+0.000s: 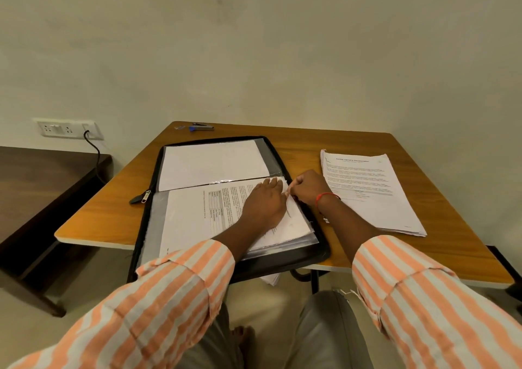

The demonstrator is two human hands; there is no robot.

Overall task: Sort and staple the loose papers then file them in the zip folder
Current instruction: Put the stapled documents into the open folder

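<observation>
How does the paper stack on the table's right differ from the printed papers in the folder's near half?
The loose stack lies on the table, outside the zip folder; the filed papers lie inside it. The loose stack is untouched; the left hand rests flat on the filed papers and the right hand pinches their far corner. The loose stack's text faces the person; the filed papers' runs sideways. Both are printed white sheets.

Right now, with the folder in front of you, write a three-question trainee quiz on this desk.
1. True or false: the zip folder lies closed.
2. The left hand lies flat on the printed sheet. The right hand: A pinches the sheet's edge, or B hangs off the table?
3. Fill in: the stapler lies near the table's ___ edge.
Key: 1 false; 2 A; 3 far.
</observation>
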